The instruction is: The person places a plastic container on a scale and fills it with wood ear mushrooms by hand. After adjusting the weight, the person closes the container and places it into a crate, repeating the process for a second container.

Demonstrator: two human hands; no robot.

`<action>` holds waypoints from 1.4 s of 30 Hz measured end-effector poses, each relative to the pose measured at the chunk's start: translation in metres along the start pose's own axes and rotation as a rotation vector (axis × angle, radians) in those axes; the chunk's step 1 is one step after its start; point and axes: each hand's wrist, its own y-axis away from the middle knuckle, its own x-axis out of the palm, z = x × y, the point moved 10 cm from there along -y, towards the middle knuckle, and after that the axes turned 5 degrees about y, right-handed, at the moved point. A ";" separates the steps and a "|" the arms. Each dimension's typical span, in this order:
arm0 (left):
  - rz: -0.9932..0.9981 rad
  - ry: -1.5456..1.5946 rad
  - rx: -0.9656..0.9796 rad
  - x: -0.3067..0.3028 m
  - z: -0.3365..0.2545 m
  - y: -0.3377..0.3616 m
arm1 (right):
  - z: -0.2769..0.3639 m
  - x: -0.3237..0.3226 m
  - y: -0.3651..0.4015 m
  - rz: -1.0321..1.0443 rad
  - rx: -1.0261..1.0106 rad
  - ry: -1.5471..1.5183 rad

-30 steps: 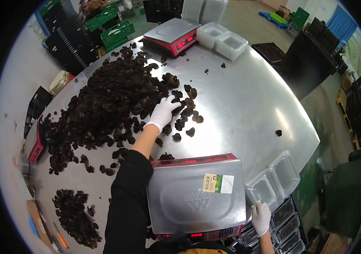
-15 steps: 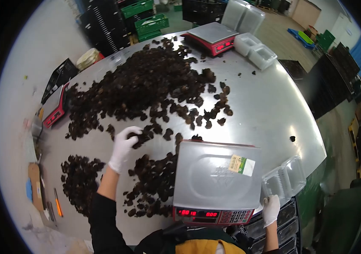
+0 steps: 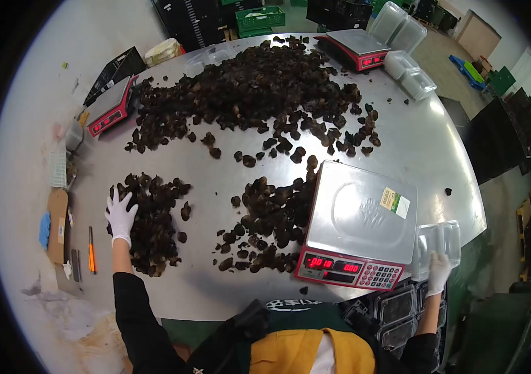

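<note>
My left hand [image 3: 120, 214], in a white glove, lies spread on the left edge of a small pile of dark dried mushrooms [image 3: 151, 221] at the near left of the steel table [image 3: 415, 146]. My right hand [image 3: 438, 271], also gloved, grips a clear plastic clamshell box [image 3: 439, 243] at the table's right edge. Between them stands a red-and-steel scale [image 3: 359, 225] with a lit display. A second small pile [image 3: 272, 224] lies just left of the scale. The big mushroom heap [image 3: 259, 84] covers the far half.
Two more scales stand at the far left [image 3: 111, 106] and far right [image 3: 356, 48], with clear boxes [image 3: 407, 65] beside the latter. Filled clamshell boxes [image 3: 396, 311] are stacked below the table's near right edge. An orange pen [image 3: 91, 249] and cardboard [image 3: 58, 224] lie at the left.
My left hand moved from the far heap down and left onto the small near-left pile. My right hand rose onto the clear box. The view swung left.
</note>
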 end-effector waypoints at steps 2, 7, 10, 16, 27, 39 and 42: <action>-0.267 0.007 0.246 -0.025 -0.055 0.015 | 0.016 -0.041 0.002 -0.120 0.033 0.051; -0.044 0.663 0.862 -0.003 -0.264 0.097 | 0.169 -0.066 0.041 -0.157 -0.333 -0.161; 0.132 0.763 1.065 0.044 -0.369 0.146 | 0.256 -0.018 0.073 -0.011 -0.679 -0.013; 0.154 0.444 1.127 0.091 -0.421 0.179 | 0.326 0.026 0.109 0.254 -0.876 0.038; 0.057 0.952 0.528 0.063 -0.255 0.096 | 0.202 -0.001 0.067 -0.002 -0.142 -0.005; 0.143 0.437 0.868 0.085 -0.318 0.172 | 0.180 0.048 0.081 0.258 0.258 -0.338; 0.145 0.692 0.846 0.091 -0.307 0.164 | 0.180 0.061 0.083 0.292 0.292 -0.496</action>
